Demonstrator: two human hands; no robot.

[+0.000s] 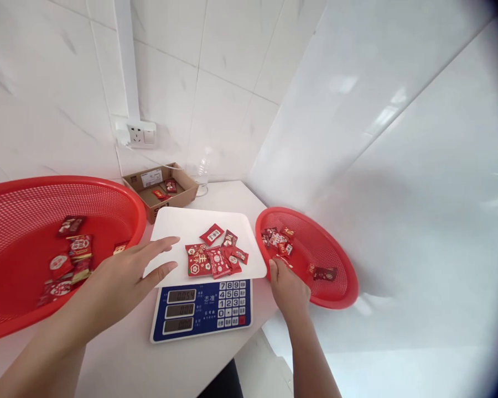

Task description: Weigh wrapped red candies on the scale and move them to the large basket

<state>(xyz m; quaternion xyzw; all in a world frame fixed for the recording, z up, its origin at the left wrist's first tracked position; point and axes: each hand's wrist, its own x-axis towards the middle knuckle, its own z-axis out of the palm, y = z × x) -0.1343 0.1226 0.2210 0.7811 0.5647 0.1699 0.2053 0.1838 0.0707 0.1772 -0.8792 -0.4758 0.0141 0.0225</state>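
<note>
Several red candy packets (221, 262) lie grouped on the white pan (170, 224) of a digital scale with a blue keypad panel (207, 331). My left hand (143, 266) is at the pan's left side, thumb and fingers apart with nothing between them. My right hand (289, 288) is closed around the near left rim of a smaller red plastic basket (336, 249) to the right of the scale. Small wrapped packets (279, 239) lie inside that basket, mostly towards its left side. My fingers below the rim are partly hidden.
A larger red basket (139, 213) with several packets in it stands at the left. Behind the scale are a cardboard box (185, 194) holding a few packets and a clear bottle (205, 164). A wall socket (136, 135) has a plug and cable. Walls enclose the table's back and right.
</note>
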